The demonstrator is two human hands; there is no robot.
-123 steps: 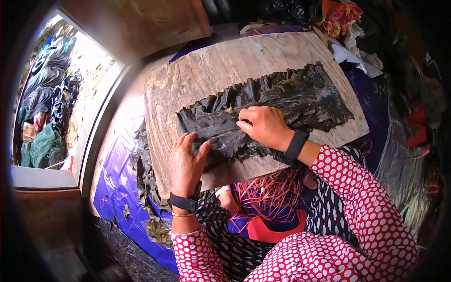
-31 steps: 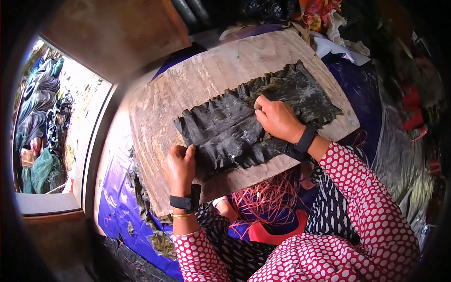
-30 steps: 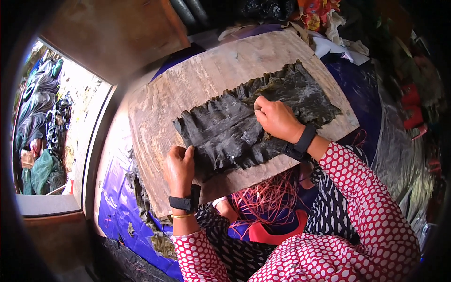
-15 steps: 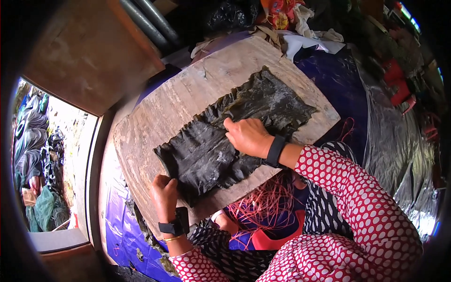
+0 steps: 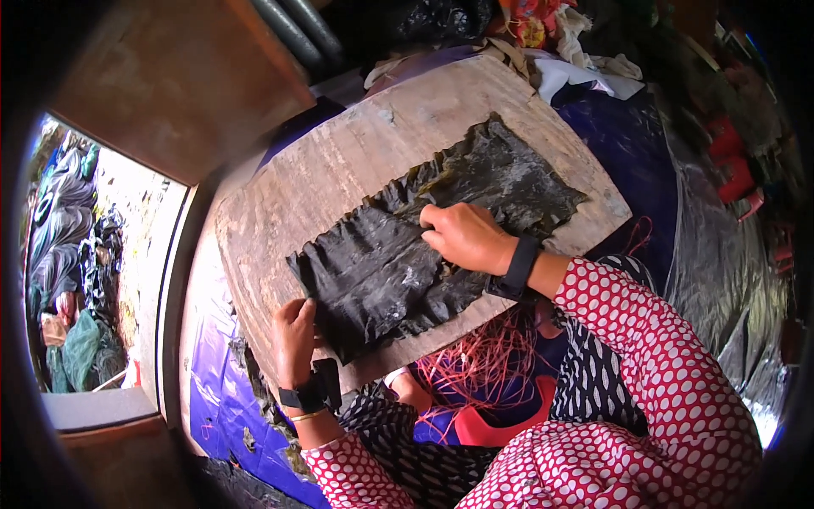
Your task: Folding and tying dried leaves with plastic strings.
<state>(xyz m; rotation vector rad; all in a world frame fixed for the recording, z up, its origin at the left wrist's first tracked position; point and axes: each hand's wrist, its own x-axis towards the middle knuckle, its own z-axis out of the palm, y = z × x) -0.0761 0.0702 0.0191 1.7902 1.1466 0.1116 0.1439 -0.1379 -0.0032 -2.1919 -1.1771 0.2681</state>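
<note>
Dark wrinkled sheet [image 5: 424, 246] on the wooden board [image 5: 339, 170]: left hand [image 5: 294, 339] has slid to its near-left corner, fingers pinching the edge, while right hand [image 5: 462, 237] now presses flat mid-sheet, fingers closed, smoothing it.

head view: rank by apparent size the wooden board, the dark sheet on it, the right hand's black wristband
1. Pale, worn wooden board, largest.
2. Dark wrinkled sheet lying on the board, under the right hand.
3. Black wristband, by far the smallest.
No close calls in this view.

A worn, pale wooden counter [image 5: 356, 161] is seen tilted across the view, and a single dark, wrinkled, wet-looking sheet [image 5: 381, 271] is spread flat directly on it, reaching its near edge.
</note>
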